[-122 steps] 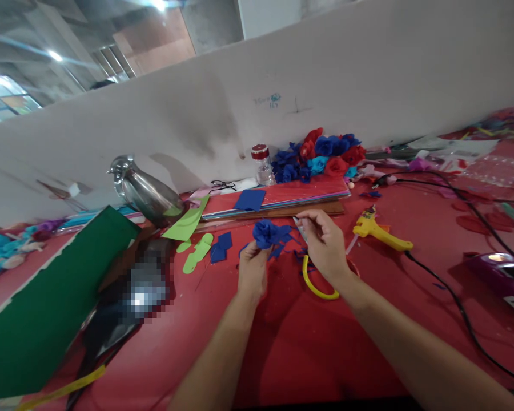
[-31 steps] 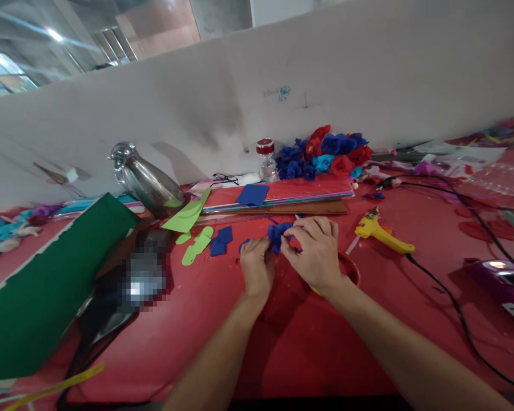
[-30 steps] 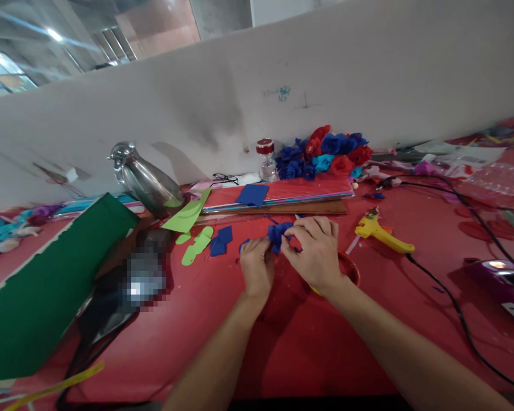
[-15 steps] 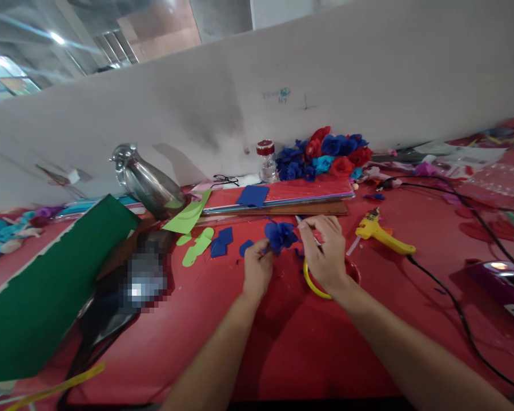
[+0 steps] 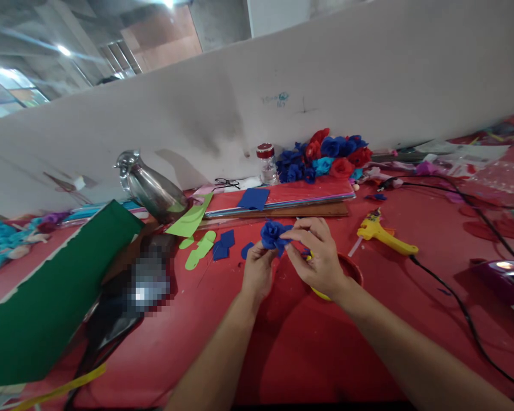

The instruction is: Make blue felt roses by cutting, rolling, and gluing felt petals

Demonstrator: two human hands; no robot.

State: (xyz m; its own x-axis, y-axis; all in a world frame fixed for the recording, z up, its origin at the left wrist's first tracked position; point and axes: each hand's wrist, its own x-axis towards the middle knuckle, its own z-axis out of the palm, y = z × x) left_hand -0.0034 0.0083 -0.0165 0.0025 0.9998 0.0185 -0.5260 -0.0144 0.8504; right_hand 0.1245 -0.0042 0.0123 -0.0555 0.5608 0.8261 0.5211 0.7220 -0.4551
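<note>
A blue paper flower (image 5: pixel 273 233) is held from below by my left hand (image 5: pixel 258 269), its fingers closed round the base. My right hand (image 5: pixel 319 254) pinches a petal at the flower's right edge between thumb and forefinger. Under my right hand lies a round yellow and red object (image 5: pixel 352 268), partly hidden. Left of the flower are blue paper pieces (image 5: pixel 223 245) and light green cut pieces (image 5: pixel 201 248). A yellow glue gun (image 5: pixel 385 237) lies to the right of my right hand.
Behind my hands, a blue sheet (image 5: pixel 254 198) rests on stacked paper. Farther back stand a jar (image 5: pixel 267 162) and a heap of paper flowers (image 5: pixel 325 154). A metal jug (image 5: pixel 152 188) and green board (image 5: pixel 60 297) are left. A black cord (image 5: pixel 458 314) crosses the right side.
My right hand has moved from a thin light-coloured tool to the flower's petal. The flower has shifted slightly left and turned in my left hand. The view has tilted slightly.
</note>
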